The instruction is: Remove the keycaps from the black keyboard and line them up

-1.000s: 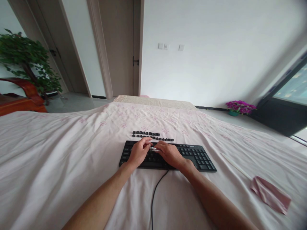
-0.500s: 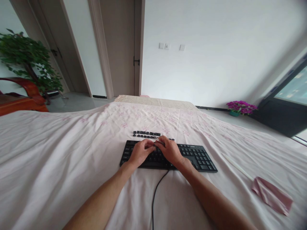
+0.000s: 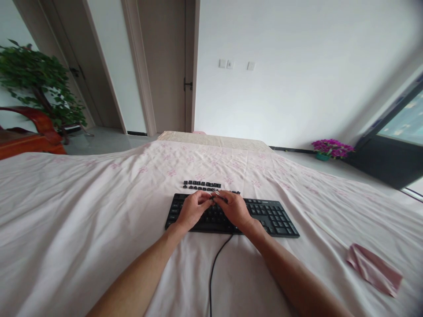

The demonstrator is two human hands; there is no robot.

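Observation:
My left hand (image 3: 194,208) is over the left half of a black keyboard (image 3: 280,220), thumb and fingers pinched on a small black keycap (image 3: 212,198), which the fingertips partly hide. Beside it, my right hand (image 3: 235,208) grips a keycap puller (image 3: 218,193); only its thin silvery prongs show, pointing up and left. Both sets of fingertips nearly meet above the keys. Just behind the keyboard lie loose black keycaps (image 3: 201,183) in two rows, the nearer row partly covered by my hands.
A black cable (image 3: 213,264) runs from the keyboard's front toward me. The pale flowered cloth (image 3: 132,220) is wrinkled. To the right lies a pink cloth piece on a pale stick (image 3: 375,268). A wooden armchair (image 3: 39,127), a plant (image 3: 36,79) and purple flowers (image 3: 332,149) stand beyond.
My right hand has shifted slightly, its knuckles lower and nearer the keyboard. The prongs tilt a little differently, and the small dark keycap shows more between the fingertips.

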